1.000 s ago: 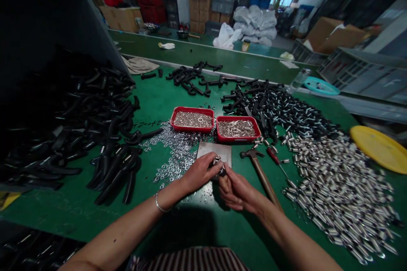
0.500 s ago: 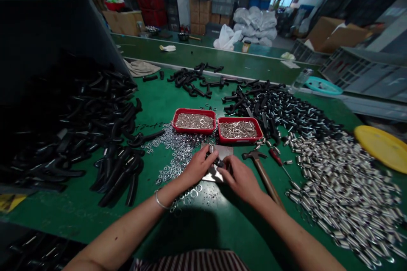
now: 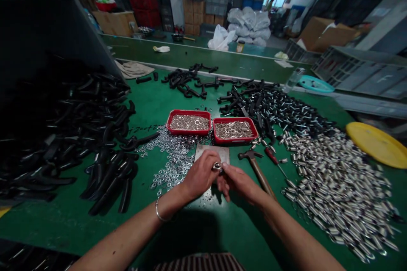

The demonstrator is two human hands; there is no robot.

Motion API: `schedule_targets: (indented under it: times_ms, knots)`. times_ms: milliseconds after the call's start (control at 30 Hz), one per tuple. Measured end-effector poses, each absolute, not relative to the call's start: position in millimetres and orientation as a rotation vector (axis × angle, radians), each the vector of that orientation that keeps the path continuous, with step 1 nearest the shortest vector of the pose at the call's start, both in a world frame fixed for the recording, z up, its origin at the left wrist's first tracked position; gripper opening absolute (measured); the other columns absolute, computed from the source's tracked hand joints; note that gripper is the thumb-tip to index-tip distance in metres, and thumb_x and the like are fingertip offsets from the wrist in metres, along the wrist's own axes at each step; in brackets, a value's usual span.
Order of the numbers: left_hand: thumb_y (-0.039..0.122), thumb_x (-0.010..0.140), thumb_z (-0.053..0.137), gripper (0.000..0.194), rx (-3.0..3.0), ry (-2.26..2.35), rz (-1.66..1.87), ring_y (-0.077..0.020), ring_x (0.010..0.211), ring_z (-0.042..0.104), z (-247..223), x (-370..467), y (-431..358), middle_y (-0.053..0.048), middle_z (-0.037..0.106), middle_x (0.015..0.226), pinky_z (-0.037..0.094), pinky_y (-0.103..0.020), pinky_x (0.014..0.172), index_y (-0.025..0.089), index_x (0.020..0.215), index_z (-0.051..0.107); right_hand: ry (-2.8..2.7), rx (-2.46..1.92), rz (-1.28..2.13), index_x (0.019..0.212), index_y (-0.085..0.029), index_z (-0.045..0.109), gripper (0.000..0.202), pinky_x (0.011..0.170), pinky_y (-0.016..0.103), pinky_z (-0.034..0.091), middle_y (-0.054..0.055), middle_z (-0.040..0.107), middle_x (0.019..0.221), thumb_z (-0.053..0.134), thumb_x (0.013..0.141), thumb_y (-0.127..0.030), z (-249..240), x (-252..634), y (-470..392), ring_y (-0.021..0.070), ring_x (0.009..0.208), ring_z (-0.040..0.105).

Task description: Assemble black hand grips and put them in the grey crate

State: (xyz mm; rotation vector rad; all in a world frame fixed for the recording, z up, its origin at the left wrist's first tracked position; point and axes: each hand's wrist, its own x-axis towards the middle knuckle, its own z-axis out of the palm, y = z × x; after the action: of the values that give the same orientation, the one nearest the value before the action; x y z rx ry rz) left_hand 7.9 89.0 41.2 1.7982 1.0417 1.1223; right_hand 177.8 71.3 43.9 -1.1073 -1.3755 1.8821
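Note:
Above a metal plate (image 3: 224,152), my left hand (image 3: 201,174) is closed around a small part whose shiny round metal end (image 3: 217,166) faces me. Most of that part is hidden by the fingers; half a second earlier it showed as a black piece with a coil spring. My right hand (image 3: 240,183) meets it from the right, its thumb and forefinger pinching at the metal end while the lower fingers hang loosely curled. Just beyond the plate stand two red trays, one with tiny metal pieces (image 3: 187,123), the other with small metal pins (image 3: 234,130).
Loose metal rings (image 3: 173,163) lie left of the plate. A hammer (image 3: 259,171) and a red-handled screwdriver (image 3: 271,156) lie at right, beside a heap of metal springs (image 3: 337,186). Black curved handles (image 3: 108,173) spill from a grey bin (image 3: 73,4). A yellow lid (image 3: 378,144) is far right.
Both hands have turned the part so its metal end faces me, and the spring no longer shows upright. My right hand has closed in on it. The whole view has shifted slightly.

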Motion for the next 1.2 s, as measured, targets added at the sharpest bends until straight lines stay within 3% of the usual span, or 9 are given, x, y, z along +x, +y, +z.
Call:
schedule_targets:
  times_ms: [133,267,367,533,633,800,933,1100,1200]
  knots:
    - [0.046,0.099,0.041,0.030,1.373,1.208,1.188,-0.0208,0.090,0.057,37,14,89,-0.006,0.059,0.094,0.046,-0.033,0.087,0.020,0.098,0.056,-1.407,-1.172,1.292,0.103,-0.022,0.058,0.035,0.074,0.031,0.055,0.005,0.065,0.099,0.072,0.082,-0.047,44,175,70,0.0178,0.084,0.064]
    - [0.043,0.097,0.048,0.023,1.628,1.209,1.205,-0.0222,0.102,0.055,37,14,86,-0.008,0.058,0.103,0.042,-0.035,0.097,0.021,0.094,0.056,-1.335,-1.120,1.505,0.093,-0.023,0.052,0.027,0.055,0.029,0.052,-0.001,0.062,0.074,0.057,0.092,-0.049,42,172,66,0.0140,0.056,0.059]
    - [0.038,0.100,0.041,0.021,1.676,1.197,1.190,-0.0213,0.099,0.056,43,12,84,-0.007,0.058,0.100,0.043,-0.035,0.095,0.021,0.097,0.054,-1.324,-1.110,1.479,0.093,-0.023,0.053,0.029,0.054,0.025,0.050,-0.003,0.060,0.073,0.064,0.089,-0.049,45,172,63,0.0122,0.057,0.057]
    - [0.035,0.099,0.042,0.019,1.995,1.136,0.904,-0.0238,0.103,0.054,43,15,99,-0.009,0.056,0.106,0.042,-0.038,0.096,0.020,0.099,0.054,-1.273,-1.101,1.699,0.086,-0.022,0.050,0.038,0.038,0.020,0.034,-0.008,0.051,0.055,0.046,0.095,-0.058,29,182,69,0.0081,0.037,0.041]
    - [0.031,0.092,0.051,0.013,2.255,1.079,0.520,-0.0277,0.101,0.054,35,15,123,-0.010,0.058,0.099,0.040,-0.043,0.097,0.020,0.087,0.056,-1.471,-1.281,1.461,0.098,-0.020,0.056,0.035,0.046,0.022,0.042,-0.002,0.062,0.069,0.050,0.094,-0.055,14,196,72,0.0115,0.049,0.053]
    - [0.033,0.082,0.068,0.015,2.417,1.071,0.397,-0.0297,0.097,0.055,42,21,164,-0.010,0.062,0.093,0.037,-0.045,0.098,0.020,0.085,0.061,-1.828,-1.510,0.892,0.102,-0.020,0.066,0.026,0.088,0.039,0.051,0.007,0.070,0.100,0.049,0.097,-0.039,5,245,54,0.0226,0.095,0.064]
    - [0.022,0.091,0.053,0.013,2.569,1.193,0.473,-0.0289,0.102,0.054,60,47,210,-0.012,0.066,0.098,0.033,-0.043,0.097,0.019,0.089,0.065,-1.861,-1.612,0.654,0.102,-0.021,0.067,0.026,0.090,0.042,0.051,0.009,0.068,0.101,0.045,0.099,-0.035,-1,284,31,0.0242,0.094,0.064]
    - [0.001,0.071,0.064,0.019,2.519,1.328,0.273,-0.0319,0.095,0.059,55,78,260,-0.014,0.067,0.076,0.032,-0.045,0.093,0.015,0.059,0.060,-1.939,-1.676,0.333,0.113,-0.022,0.064,0.023,0.091,0.048,0.050,0.012,0.064,0.109,0.046,0.098,-0.027,-11,299,14,0.0284,0.101,0.058]
    - [0.002,0.069,0.064,0.017,2.493,1.315,0.309,-0.0311,0.093,0.060,44,78,263,-0.013,0.066,0.074,0.033,-0.045,0.094,0.015,0.059,0.060,-2.018,-1.815,0.151,0.128,-0.023,0.059,0.034,0.089,0.052,0.048,0.014,0.062,0.117,0.047,0.096,-0.021,-18,304,6,0.0312,0.100,0.055]
